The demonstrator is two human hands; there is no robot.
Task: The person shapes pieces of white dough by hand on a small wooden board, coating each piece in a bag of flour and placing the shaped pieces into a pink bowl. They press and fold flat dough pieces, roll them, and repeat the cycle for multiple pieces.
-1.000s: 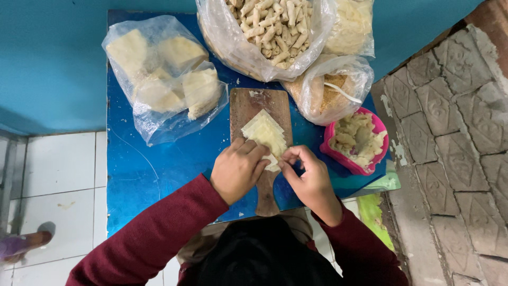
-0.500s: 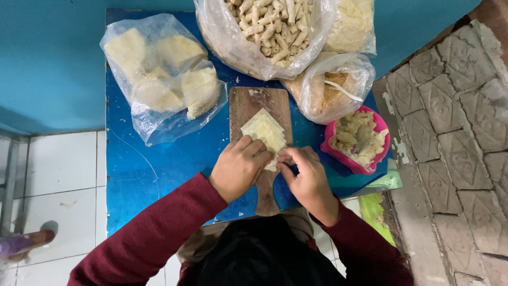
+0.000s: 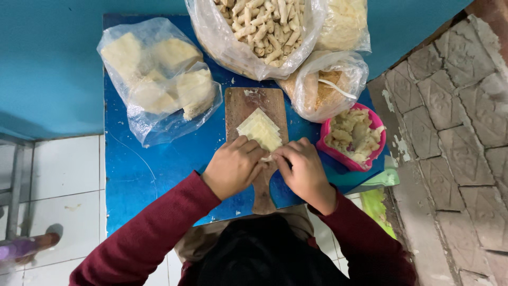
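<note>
The person's left hand (image 3: 233, 167) and right hand (image 3: 302, 167) met over the near end of a wooden cutting board (image 3: 248, 103) that lay on a blue surface (image 3: 143, 175). A pale square wrapper (image 3: 259, 130) rested on the board, turned like a diamond, with its near corner under both sets of fingers. The fingers of each hand were curled and pressed close together, pinching the wrapper's near edge between them; what lay beneath the fingertips could not be seen. Both wrists wore dark red sleeves (image 3: 153, 233).

To the right of the board, just beside it, stood a pink bowl (image 3: 330, 151) with lumpy pale filling. Behind the bowl sat a clear bag of brown crumbs (image 3: 323, 87), touching the board's far right corner. At the far edge of the surface, a large clear bag (image 3: 248, 39) held many small finished rolls. To the left of the board, well apart from the hands, lay another clear bag with stacks of pale wrappers (image 3: 159, 79). White floor tiles (image 3: 63, 175) showed at the left, and grey paving stones (image 3: 455, 122) at the right.
</note>
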